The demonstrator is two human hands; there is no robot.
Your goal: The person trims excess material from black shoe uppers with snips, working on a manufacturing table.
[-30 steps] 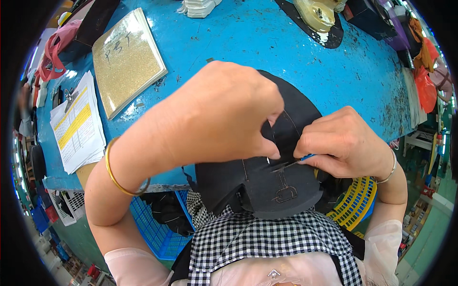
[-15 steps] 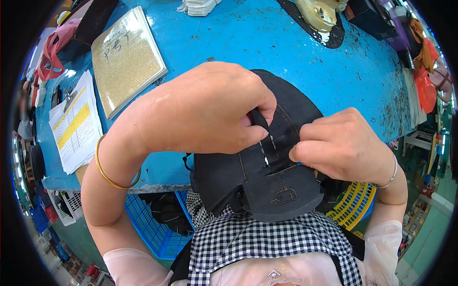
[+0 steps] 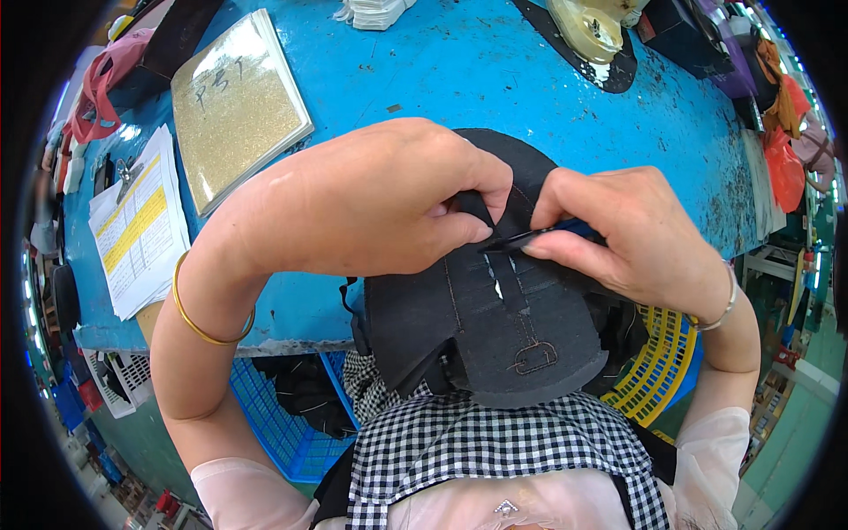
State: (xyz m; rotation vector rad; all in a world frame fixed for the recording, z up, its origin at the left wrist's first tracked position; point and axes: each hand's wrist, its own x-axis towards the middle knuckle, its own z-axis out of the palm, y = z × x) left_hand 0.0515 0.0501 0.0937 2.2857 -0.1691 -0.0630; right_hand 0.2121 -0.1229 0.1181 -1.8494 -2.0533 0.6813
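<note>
Head view, one frame. Two hands at centre, both on one dark leather piece (image 3: 495, 327) held over the near edge of the blue tabletop (image 3: 459, 71), in front of a checked apron (image 3: 495, 450).

Hidden or unclear:
- The upper part of the leather piece is covered by both hands; only its rounded top edge shows between them, at centre.
- The left hand (image 3: 371, 203) closes its fingers (image 3: 459, 231) on a fold of the leather; the fingertips behind the fold are not visible.
- The right hand (image 3: 627, 234) pinches a thin dark tool (image 3: 521, 238) whose tip lies on the leather by a row of slits. The tool's far end shows a bit of blue and disappears under the fingers; what kind of tool it is cannot be told.
- The slits are narrow and partly shaded; exact count is uncertain.
- Objects at upper right of the frame are cut off by the rim and hard to identify.

Counts:
- One stitched loop shape (image 3: 533, 358) near the lower end of the leather.
- One gold bangle (image 3: 199, 309) on the left wrist, one thin bracelet (image 3: 723, 305) on the right wrist.
- One glittery gold sheet (image 3: 234, 106), upper left.
- One stack of printed papers (image 3: 137, 225) under a clip, left edge.
- One blue crate (image 3: 274, 415) below the tabletop, lower left; one yellow basket (image 3: 658, 362), lower right.
- One pale shoe form (image 3: 587, 31) on a dark piece, top centre-right.
</note>
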